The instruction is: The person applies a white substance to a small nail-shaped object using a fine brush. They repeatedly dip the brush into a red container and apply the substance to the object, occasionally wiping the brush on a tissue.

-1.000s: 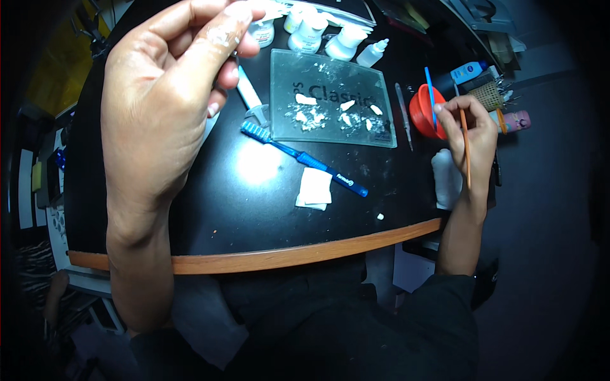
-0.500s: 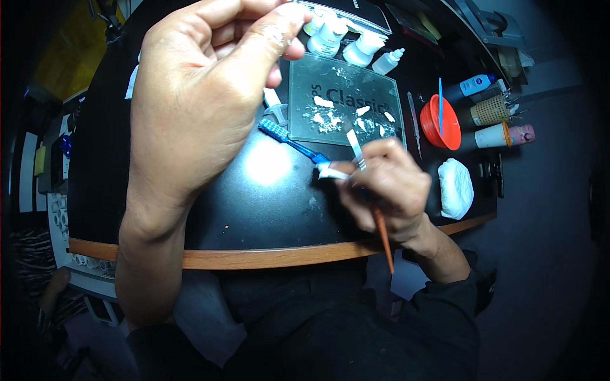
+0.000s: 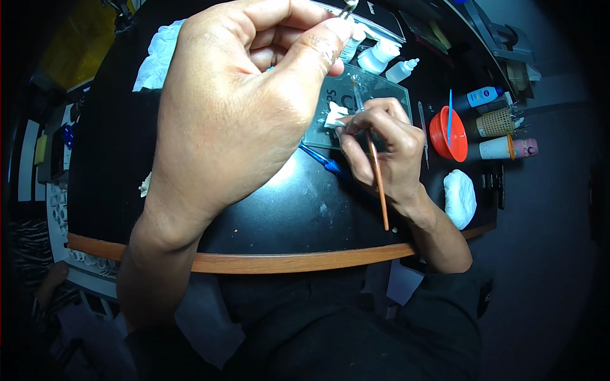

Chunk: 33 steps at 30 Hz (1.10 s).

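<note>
My left hand point(image 3: 235, 120) is raised close in the upper middle, thumb and fingers pinched. A small pronged metal piece with a pale blob point(image 3: 347, 9) shows at its fingertips; its kind is unclear. My right hand point(image 3: 391, 149) is closed around a slim brush with a red-brown handle point(image 3: 379, 184). Its tip points up over the frosted glass slab point(image 3: 318, 138). A crumpled white piece, perhaps tissue point(image 3: 335, 117), is at the right fingertips, above the slab. Just below the slab lies a blue toothbrush point(image 3: 324, 160), its head hidden behind my left hand.
White bottles point(image 3: 378, 57) stand behind the slab. To the right are a red bowl point(image 3: 438, 136) with a blue stick, a white wad point(image 3: 459, 200), a lotion bottle point(image 3: 481, 96) and cups point(image 3: 494, 149). A white cloth point(image 3: 159, 57) lies far left. Another person's hand point(image 3: 58, 273) shows at left.
My right hand has moved up and away from the toothbrush, carrying the brush and white piece over the slab. My left hand has shifted right, and the metal piece now shows at its fingertips.
</note>
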{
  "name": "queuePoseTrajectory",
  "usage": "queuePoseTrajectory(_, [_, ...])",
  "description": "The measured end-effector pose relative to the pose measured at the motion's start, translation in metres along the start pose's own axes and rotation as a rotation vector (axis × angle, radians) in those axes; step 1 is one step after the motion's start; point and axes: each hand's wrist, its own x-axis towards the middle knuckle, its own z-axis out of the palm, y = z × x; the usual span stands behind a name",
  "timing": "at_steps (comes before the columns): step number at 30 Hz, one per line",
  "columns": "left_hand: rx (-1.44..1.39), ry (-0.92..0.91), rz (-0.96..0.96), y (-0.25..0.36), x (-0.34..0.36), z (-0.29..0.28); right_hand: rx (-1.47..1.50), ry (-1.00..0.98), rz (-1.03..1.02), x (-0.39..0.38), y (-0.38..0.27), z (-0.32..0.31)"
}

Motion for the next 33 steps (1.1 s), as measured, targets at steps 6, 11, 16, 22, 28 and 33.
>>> queuePoseTrajectory(6, [0.047,-0.042,0.010,0.000,0.000,0.000,0.333,0.224,0.477,-0.004,0.006,-0.037])
queuePoseTrajectory(11, [0.083,0.048,0.014,-0.001,0.000,0.004,0.161,0.173,0.412,-0.026,0.022,-0.043])
queuePoseTrajectory(16, [0.116,-0.038,0.031,-0.004,0.002,-0.001,-0.070,0.051,0.150,-0.036,0.028,-0.037])
queuePoseTrajectory(22, [0.129,-0.034,0.024,-0.003,0.001,-0.002,-0.097,0.008,0.131,-0.035,0.023,-0.037])
queuePoseTrajectory(28, [0.016,-0.060,0.046,-0.006,0.000,0.003,0.149,0.167,0.481,-0.006,0.018,-0.051])
queuePoseTrajectory(33, [-0.102,-0.171,-0.161,-0.007,0.001,0.008,0.254,0.086,0.418,0.016,0.054,-0.042])
